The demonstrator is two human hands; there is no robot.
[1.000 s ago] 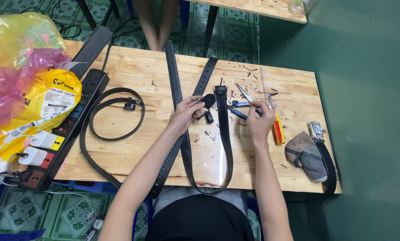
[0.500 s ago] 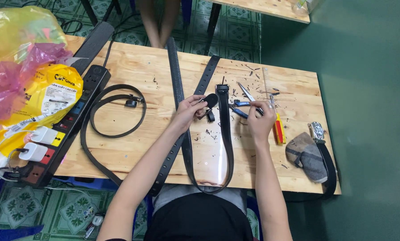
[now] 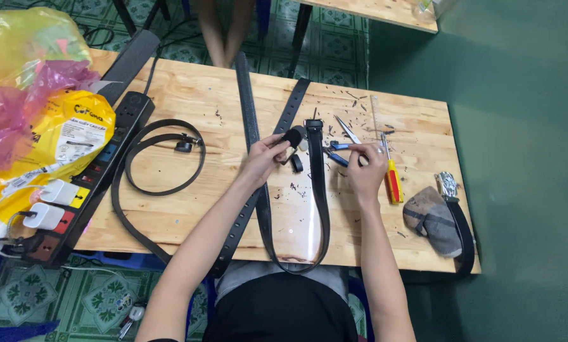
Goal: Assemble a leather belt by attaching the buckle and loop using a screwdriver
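My left hand (image 3: 266,156) pinches the folded end of a black belt (image 3: 318,190) near its buckle end, just above the wooden table (image 3: 189,209). The belt loops down over the table's front edge toward my lap. My right hand (image 3: 366,168) rests fingertips-down on the table beside the blue-handled pliers (image 3: 334,152), next to a red and yellow screwdriver (image 3: 393,180). It holds nothing that I can make out.
A coiled black belt (image 3: 163,158) lies at the left, two more straps (image 3: 249,107) run toward the far edge. A black power strip (image 3: 87,183) with white chargers and plastic bags (image 3: 37,95) crowd the left. A grey cloth pouch (image 3: 433,218) and buckle sit right. Another person's legs (image 3: 223,28) stand beyond.
My left hand has lifted the belt end slightly and turned it. My right hand has slid a little down and left, off the pliers area toward the table surface.
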